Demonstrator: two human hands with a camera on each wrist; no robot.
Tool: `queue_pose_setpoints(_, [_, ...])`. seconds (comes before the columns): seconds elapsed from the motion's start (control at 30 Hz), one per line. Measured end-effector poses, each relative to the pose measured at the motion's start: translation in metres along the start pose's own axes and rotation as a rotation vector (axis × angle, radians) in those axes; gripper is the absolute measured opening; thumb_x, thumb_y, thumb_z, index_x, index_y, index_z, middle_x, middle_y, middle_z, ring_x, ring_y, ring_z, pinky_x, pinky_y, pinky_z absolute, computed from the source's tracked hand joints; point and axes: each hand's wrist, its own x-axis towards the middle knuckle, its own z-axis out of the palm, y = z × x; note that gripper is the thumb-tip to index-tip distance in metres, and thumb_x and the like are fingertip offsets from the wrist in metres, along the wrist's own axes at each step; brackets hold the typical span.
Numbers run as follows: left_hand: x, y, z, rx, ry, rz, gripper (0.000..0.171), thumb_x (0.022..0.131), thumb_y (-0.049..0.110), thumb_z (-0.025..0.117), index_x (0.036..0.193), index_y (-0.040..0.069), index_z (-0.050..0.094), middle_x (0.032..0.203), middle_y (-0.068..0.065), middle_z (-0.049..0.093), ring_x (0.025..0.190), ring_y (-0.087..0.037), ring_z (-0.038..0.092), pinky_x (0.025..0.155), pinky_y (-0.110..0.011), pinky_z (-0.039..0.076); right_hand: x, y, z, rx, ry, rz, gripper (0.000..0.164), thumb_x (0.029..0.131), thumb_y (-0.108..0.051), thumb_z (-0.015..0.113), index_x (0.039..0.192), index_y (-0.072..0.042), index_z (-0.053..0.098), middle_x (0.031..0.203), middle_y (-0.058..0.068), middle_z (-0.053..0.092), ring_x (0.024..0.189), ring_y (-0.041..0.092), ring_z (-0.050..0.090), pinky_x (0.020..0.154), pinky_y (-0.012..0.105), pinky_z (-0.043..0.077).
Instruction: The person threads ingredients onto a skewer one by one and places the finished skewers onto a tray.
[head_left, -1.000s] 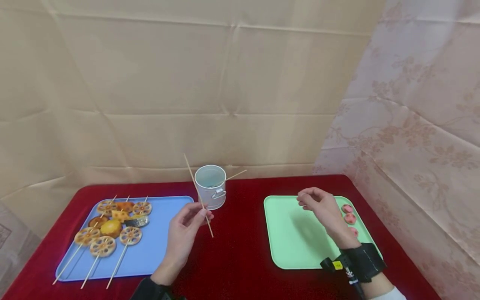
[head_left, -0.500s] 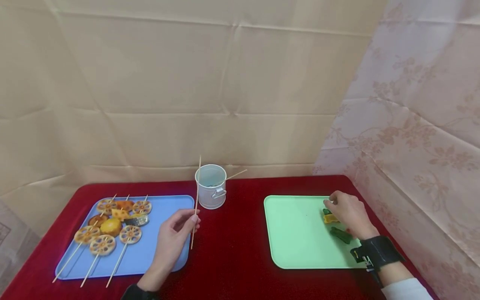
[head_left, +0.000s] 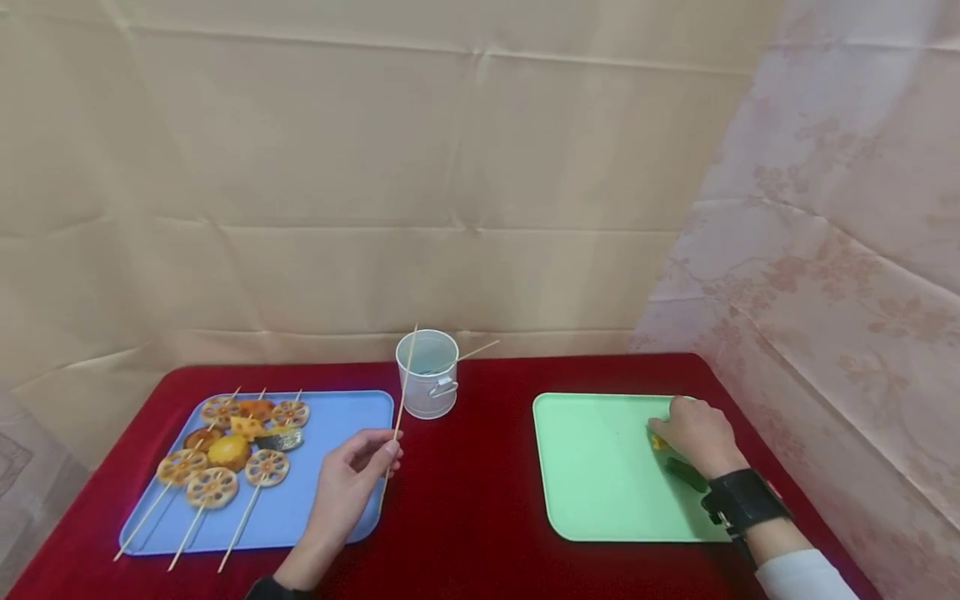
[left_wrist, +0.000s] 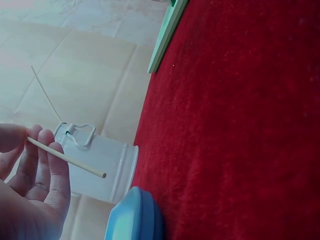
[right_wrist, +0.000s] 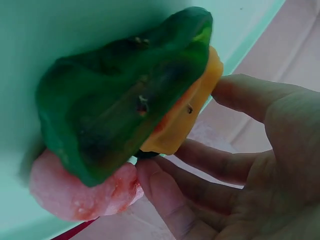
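My left hand (head_left: 345,483) pinches a thin bamboo skewer (head_left: 406,383) between thumb and fingers, tilted upward beside the small white bucket (head_left: 429,396). In the left wrist view the skewer's blunt end (left_wrist: 90,170) points toward the camera. Over the right side of the green tray (head_left: 592,483), my right hand (head_left: 701,437) has its thumb and fingers round a yellow pepper piece (right_wrist: 200,100). A green pepper piece (right_wrist: 120,110) lies right in front of it in the right wrist view, hiding part of the yellow one. Beside them is a pink, meat-like lump (right_wrist: 75,190).
At left, a blue tray (head_left: 330,417) bears several food skewers with lotus root slices (head_left: 212,487), a yellow round piece (head_left: 228,451) and a dark-skinned piece (head_left: 281,439). Another skewer (head_left: 480,348) leans out of the bucket. Red cloth (head_left: 465,517) covers the table.
My right hand has moved right and down onto the pepper pieces on the green tray and closed round the yellow one. My left hand has shifted slightly left, its skewer now tipping right.
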Motion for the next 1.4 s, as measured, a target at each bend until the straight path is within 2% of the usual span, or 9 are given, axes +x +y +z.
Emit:
queue_pose_setpoints(0.17, [0.0,-0.001,0.002,0.0,-0.013,-0.02,0.02,0.1,0.003,0.066,0.115,-0.009,0.07,0.096,-0.022,0.072,0.081,-0.019,0.071,0.072,-0.026,0.058,0.0,0.002,0.002,-0.032,0.024,-0.022,0.042,0.094,-0.023,0.067,0.059,-0.012,0.049,0.057,0.003,0.04,0.056,0.019,0.037,0.051,0.033,0.029])
queue_pose_setpoints(0.47, [-0.001,-0.002,0.004,-0.002,-0.022,-0.03,0.019,0.1,0.002,0.065,0.115,-0.007,0.071,0.096,-0.023,0.072,0.08,-0.016,0.07,0.072,-0.028,0.058,0.005,0.005,0.0,0.021,-0.053,0.035,0.036,0.091,-0.027,0.07,0.065,-0.009,0.053,0.057,0.004,0.045,0.056,0.019,0.041,0.051,0.033,0.033])
queue_pose_setpoints(0.6, [-0.002,-0.003,0.005,0.0,-0.023,-0.033,0.018,0.1,0.002,0.065,0.115,-0.007,0.071,0.096,-0.023,0.071,0.08,-0.017,0.07,0.073,-0.029,0.059,0.005,0.006,-0.004,0.074,-0.063,0.089,0.035,0.091,-0.03,0.072,0.083,0.001,0.058,0.066,0.008,0.051,0.06,0.023,0.047,0.053,0.035,0.038])
queue_pose_setpoints(0.73, [-0.002,-0.003,0.005,0.005,-0.023,-0.027,0.018,0.1,0.002,0.065,0.115,-0.008,0.071,0.096,-0.024,0.071,0.08,-0.018,0.07,0.072,-0.029,0.059,0.003,0.001,-0.009,0.171,-0.007,0.112,0.055,0.093,-0.038,0.072,0.114,0.01,0.055,0.082,0.016,0.061,0.07,0.027,0.053,0.058,0.037,0.044])
queue_pose_setpoints(0.87, [-0.003,-0.002,0.004,0.009,-0.024,-0.018,0.018,0.099,0.001,0.065,0.114,-0.009,0.071,0.094,-0.023,0.071,0.077,-0.014,0.069,0.071,-0.028,0.058,-0.002,-0.012,-0.012,0.394,0.025,0.074,0.073,0.096,-0.053,0.068,0.137,0.004,0.051,0.12,0.023,0.064,0.097,0.033,0.06,0.074,0.041,0.05])
queue_pose_setpoints(0.97, [-0.004,-0.003,0.005,0.011,-0.032,-0.002,0.017,0.099,-0.001,0.065,0.112,-0.009,0.071,0.092,-0.023,0.071,0.077,-0.017,0.07,0.07,-0.028,0.059,-0.007,-0.024,-0.009,0.662,-0.008,0.027,0.072,0.099,-0.054,0.064,0.145,-0.001,0.048,0.136,0.022,0.059,0.114,0.036,0.063,0.089,0.042,0.052])
queue_pose_setpoints(1.13, [-0.005,-0.005,0.007,0.024,-0.051,0.043,0.014,0.097,-0.003,0.065,0.109,-0.009,0.072,0.089,-0.022,0.072,0.074,-0.016,0.069,0.069,-0.027,0.058,-0.013,-0.044,0.005,1.198,-0.075,-0.086,0.053,0.107,-0.03,0.06,0.144,0.006,0.047,0.128,0.012,0.062,0.111,0.024,0.069,0.095,0.026,0.053])
queue_pose_setpoints(1.23, [-0.006,-0.005,0.007,0.048,-0.062,0.07,0.013,0.096,-0.004,0.066,0.107,-0.008,0.073,0.087,-0.02,0.072,0.072,-0.014,0.068,0.068,-0.025,0.057,-0.015,-0.056,0.013,1.477,-0.128,-0.149,0.037,0.109,-0.015,0.053,0.139,0.007,0.053,0.124,0.006,0.064,0.107,0.019,0.069,0.095,0.026,0.053])
queue_pose_setpoints(1.4, [-0.008,-0.004,0.008,0.083,-0.084,0.067,0.012,0.095,-0.004,0.068,0.105,-0.005,0.074,0.083,-0.016,0.072,0.071,-0.016,0.067,0.066,-0.026,0.056,-0.016,-0.073,0.02,1.751,-0.224,-0.118,0.031,0.11,-0.009,0.041,0.124,-0.006,0.069,0.126,0.004,0.065,0.108,0.02,0.068,0.097,0.026,0.052])
